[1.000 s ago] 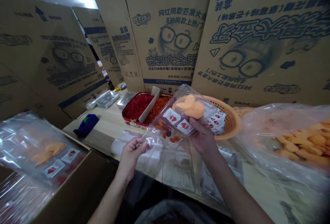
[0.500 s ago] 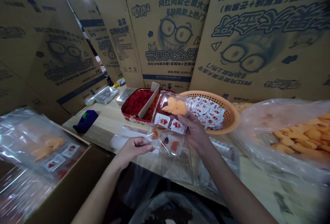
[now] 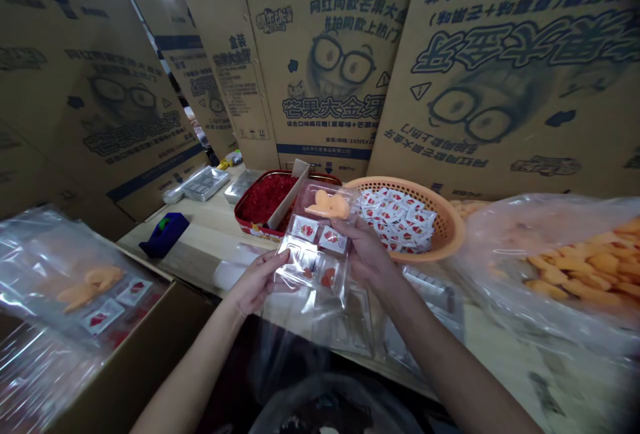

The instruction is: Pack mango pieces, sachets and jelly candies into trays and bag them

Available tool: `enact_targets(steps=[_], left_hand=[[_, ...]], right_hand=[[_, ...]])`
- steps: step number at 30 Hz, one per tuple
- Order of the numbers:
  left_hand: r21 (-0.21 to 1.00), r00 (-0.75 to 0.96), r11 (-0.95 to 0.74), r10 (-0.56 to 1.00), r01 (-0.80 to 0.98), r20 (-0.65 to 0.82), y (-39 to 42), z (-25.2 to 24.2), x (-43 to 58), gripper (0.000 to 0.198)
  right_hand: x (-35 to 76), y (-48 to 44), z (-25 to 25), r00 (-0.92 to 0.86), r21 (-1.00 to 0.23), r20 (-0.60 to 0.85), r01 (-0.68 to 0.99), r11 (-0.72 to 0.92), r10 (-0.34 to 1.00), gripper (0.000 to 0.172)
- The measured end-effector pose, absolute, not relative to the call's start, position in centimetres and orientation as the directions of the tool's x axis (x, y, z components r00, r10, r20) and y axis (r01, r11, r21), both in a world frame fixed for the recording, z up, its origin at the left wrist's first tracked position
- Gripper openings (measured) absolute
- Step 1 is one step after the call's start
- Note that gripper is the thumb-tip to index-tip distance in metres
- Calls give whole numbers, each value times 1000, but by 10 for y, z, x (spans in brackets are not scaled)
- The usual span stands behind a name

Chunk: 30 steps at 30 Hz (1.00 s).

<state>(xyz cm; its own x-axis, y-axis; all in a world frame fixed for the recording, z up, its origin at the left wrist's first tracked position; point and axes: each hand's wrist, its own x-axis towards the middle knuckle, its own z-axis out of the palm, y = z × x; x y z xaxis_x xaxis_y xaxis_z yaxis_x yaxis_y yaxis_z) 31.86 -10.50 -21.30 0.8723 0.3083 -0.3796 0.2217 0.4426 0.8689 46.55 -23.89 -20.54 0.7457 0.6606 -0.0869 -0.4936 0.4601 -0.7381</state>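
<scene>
A clear plastic tray is held tilted between both hands above the table. Orange candy pieces lie in its far compartment, two white sachets with red prints in the middle, and small reddish pieces at the near end. My left hand pinches the near left side, thumb on top. Around the right edge closes my right hand, its lower fingers partly hidden. Clear plastic film hangs below the tray; I cannot tell whether it wraps the tray.
Behind stand a red tin of red bits and an orange basket of sachets. A bag of orange candies lies right. Left are a blue tape dispenser and a carton with packed trays. Empty clear trays lie below.
The tray has moved slightly left and tilted differently. My left hand has shifted up along its side, and clear film now hangs more visibly below it.
</scene>
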Motion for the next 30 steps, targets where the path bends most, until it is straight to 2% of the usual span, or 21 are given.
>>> enact_targets(steps=[5, 9, 13, 16, 19, 21, 25, 30], left_hand=[[860, 882, 474, 304, 187, -359, -113, -208, 318, 30], [855, 897, 512, 334, 84, -288, -113, -212, 322, 24], [834, 900, 551, 352, 21, -255, -111, -216, 325, 26], [827, 887, 562, 377, 12, -268, -113, -217, 324, 26], [815, 867, 580, 398, 16, -301, -116, -218, 323, 24], [802, 860, 597, 400, 17, -316, -117, -219, 322, 24], [781, 860, 625, 396, 5, -322, -117, -220, 325, 21], [742, 852, 670, 382, 11, -358, -115, -221, 328, 20]], right_hand=[[467, -239, -208, 723, -716, -105, -532, 453, 682, 23], [460, -243, -210, 689, -750, -74, -515, 415, 721, 30], [453, -247, -214, 573, -782, -55, -534, 322, 817, 36], [456, -248, -212, 633, -792, -61, -501, 349, 772, 36], [464, -247, -207, 774, -829, -14, -363, 425, 634, 44], [469, -246, -205, 791, -883, 23, -271, 383, 611, 45], [469, -245, -207, 745, -972, 45, -120, 201, 666, 28], [465, -248, -214, 615, -971, 176, 235, 35, 768, 20]])
